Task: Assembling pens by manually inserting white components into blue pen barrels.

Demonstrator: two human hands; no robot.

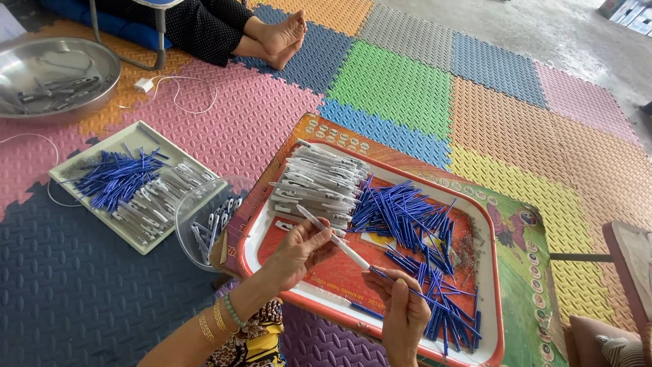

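Both hands work over a red-rimmed tray [261, 234]: the left hand [299, 250] is closed on a white pen barrel [333, 238], pinched near its middle, while the right hand [402, 309] pinches a thin blue refill [435, 301] whose tip sits at the barrel's lower end. Just beyond them on the tray lie a stack of white barrels [319, 180] and a heap of blue refills [401, 214] (touching each other). Left, on the foam floor mat [394, 88], sit a clear plastic tub [204, 221], a white tray [146, 132] of similar parts, and a steel bowl [54, 75].
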